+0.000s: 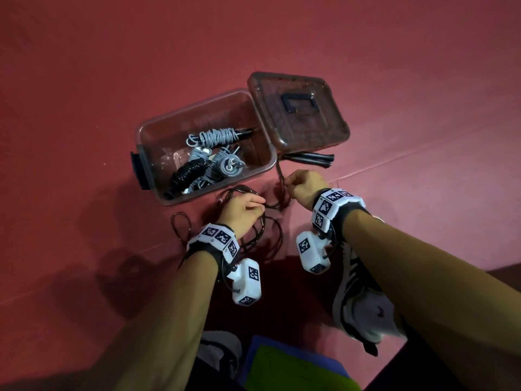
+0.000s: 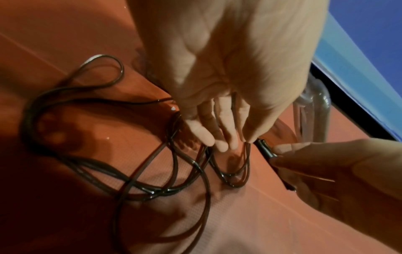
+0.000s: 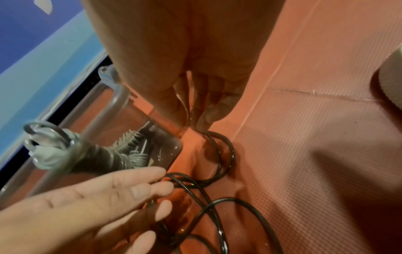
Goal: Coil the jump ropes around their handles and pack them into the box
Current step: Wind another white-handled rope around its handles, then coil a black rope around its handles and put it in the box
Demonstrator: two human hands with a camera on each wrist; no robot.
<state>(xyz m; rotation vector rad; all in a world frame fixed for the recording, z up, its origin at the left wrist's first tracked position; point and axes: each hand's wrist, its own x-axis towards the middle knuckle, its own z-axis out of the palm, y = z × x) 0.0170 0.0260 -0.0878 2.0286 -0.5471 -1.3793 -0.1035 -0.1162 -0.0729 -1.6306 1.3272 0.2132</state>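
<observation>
Spreading under everything, the red mat (image 1: 84,80) carries a clear plastic box (image 1: 146,131) lying open, with its lid (image 1: 298,108) flat on the mat at the box's right edge, touching it, the dark lid grip facing up. Next in size, the person's 2 forearms reach in from below, each with a white marker band at the wrist, and a grey shoe (image 1: 363,303) sits on the mat under the right forearm. Inside the box lie several already coiled ropes (image 1: 217,136), grey cord wound round dark handles, plus a black one toward the box's near left corner. On the mat just in front of the box, a loose black rope (image 1: 180,227) sprawls in several tangled loops, and its 2 black handles (image 1: 310,158) lie side by side just beside the lid's near edge. The left hand (image 1: 242,208) hovers over the loops with fingers bent down; in the left wrist view its fingertips (image 2: 250,137) pinch a strand of the rope (image 2: 121,185). The right hand (image 1: 303,186) sits close to the box's near right corner, fingers curled, pinching the cord that runs up toward the handles; the right wrist view shows the strand (image 3: 219,151) passing between its thumb and fingers (image 3: 215,110).
</observation>
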